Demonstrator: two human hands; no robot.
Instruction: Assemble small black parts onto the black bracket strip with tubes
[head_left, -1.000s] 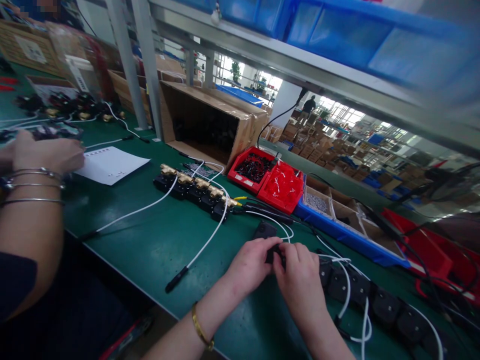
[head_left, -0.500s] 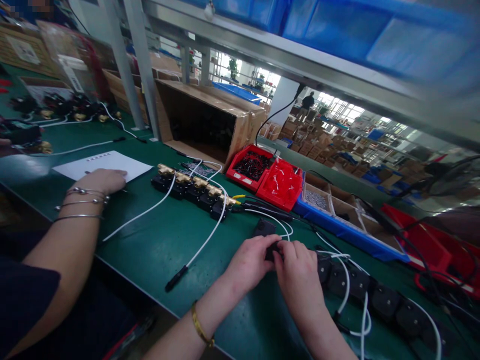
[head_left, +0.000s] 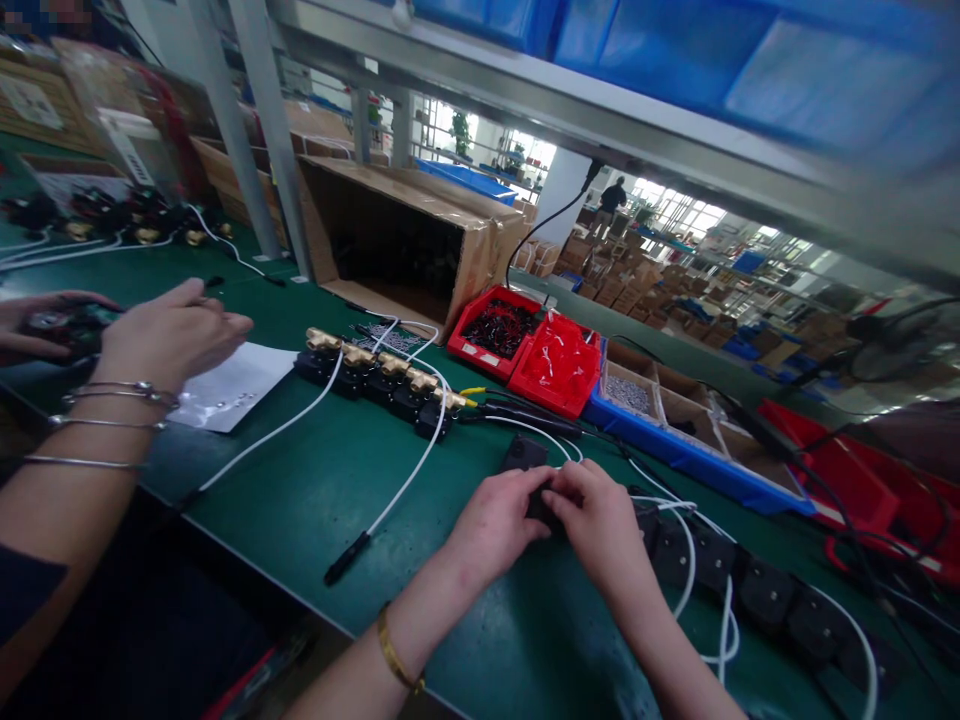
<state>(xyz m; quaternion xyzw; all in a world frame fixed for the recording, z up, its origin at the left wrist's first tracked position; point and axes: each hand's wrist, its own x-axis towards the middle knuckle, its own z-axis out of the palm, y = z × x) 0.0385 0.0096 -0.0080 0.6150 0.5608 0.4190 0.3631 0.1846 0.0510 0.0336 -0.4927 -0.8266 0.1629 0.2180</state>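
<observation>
My left hand [head_left: 501,512] is closed on a small black boxy part [head_left: 541,506], with thumb and fingers at its left side. From the right, my right hand [head_left: 596,515] pinches the same part, its fingertips meeting my left ones; they hide most of it. Just behind my fingers sits another black housing [head_left: 523,453], a white cable near it. To the right runs a row of black housings [head_left: 766,592] with white cables looping over them. Left of my hands stand black valve units with brass fittings [head_left: 394,366], one white cable ending in a black connector [head_left: 346,560].
Behind are red bins [head_left: 556,365] of small parts, a blue divided tray [head_left: 694,455] and an open cardboard box [head_left: 487,240]. At left, a co-worker's hand [head_left: 161,335] is over a white paper sheet [head_left: 225,390]; another hand [head_left: 30,330] holds a dark part. A metal shelf [head_left: 600,110] hangs overhead.
My hands stay together on the black part, with my right fingers slightly shifted. The co-worker's hand has lifted off the paper and moved left, towards a dark part held in another hand.
</observation>
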